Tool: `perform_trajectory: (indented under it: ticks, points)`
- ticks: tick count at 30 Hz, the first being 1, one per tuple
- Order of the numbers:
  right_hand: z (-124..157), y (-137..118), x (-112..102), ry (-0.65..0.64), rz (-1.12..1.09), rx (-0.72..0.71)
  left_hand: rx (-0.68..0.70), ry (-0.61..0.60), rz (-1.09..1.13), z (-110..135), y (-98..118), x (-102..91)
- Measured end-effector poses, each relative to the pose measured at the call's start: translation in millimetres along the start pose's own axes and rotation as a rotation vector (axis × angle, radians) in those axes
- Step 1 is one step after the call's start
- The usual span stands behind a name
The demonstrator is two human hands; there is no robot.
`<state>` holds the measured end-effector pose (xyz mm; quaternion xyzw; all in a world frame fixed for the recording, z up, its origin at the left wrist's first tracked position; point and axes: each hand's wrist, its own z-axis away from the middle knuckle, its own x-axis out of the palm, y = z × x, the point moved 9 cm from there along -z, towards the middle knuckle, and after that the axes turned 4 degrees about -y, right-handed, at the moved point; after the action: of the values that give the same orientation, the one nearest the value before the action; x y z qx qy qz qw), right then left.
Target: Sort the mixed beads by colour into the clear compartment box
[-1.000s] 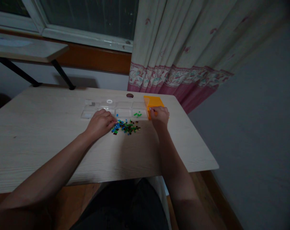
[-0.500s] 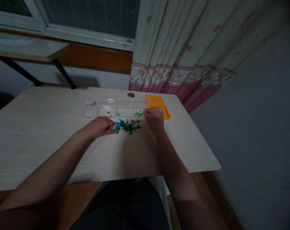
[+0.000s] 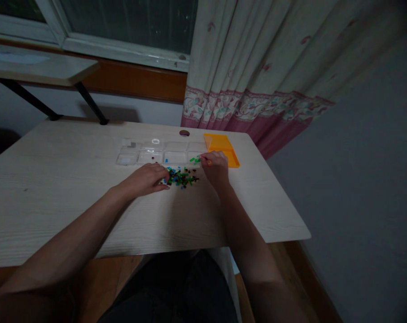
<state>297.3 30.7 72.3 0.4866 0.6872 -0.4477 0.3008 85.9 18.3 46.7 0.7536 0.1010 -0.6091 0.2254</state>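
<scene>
A loose pile of tiny blue, green, dark brown and yellowish building bricks (image 3: 183,178) lies on the table. My left hand (image 3: 151,179) rests at the pile's left edge, thumb held apart from the curled fingers, which touch the bricks. My right hand (image 3: 217,167) is over the right end of a clear compartment tray (image 3: 175,157), thumb and fingertips pinched together. Whatever sits in that pinch is too small to make out. Green bricks (image 3: 194,159) lie in the compartment beside its fingertips. One blue brick (image 3: 166,160) and a few brown ones (image 3: 152,158) lie in compartments farther left.
An orange plastic case (image 3: 220,141) stands open behind my right hand. A round hole (image 3: 184,133) is near the table's back edge. A raised shelf (image 3: 65,74) on black legs stands at the back left. Curtain (image 3: 257,103) and wall border the table's right side.
My left hand has shifted slightly right, farther over the pile, covering some blue bricks. My right hand has moved a little left over the green bricks.
</scene>
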Motion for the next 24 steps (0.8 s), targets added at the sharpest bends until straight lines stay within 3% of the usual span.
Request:
perform_trajectory:
  ticks: [24]
  points:
    - [0.4,2.9,2.5,0.114,0.006,-0.064,0.011,0.087,-0.059,-5.8,7.2,7.9]
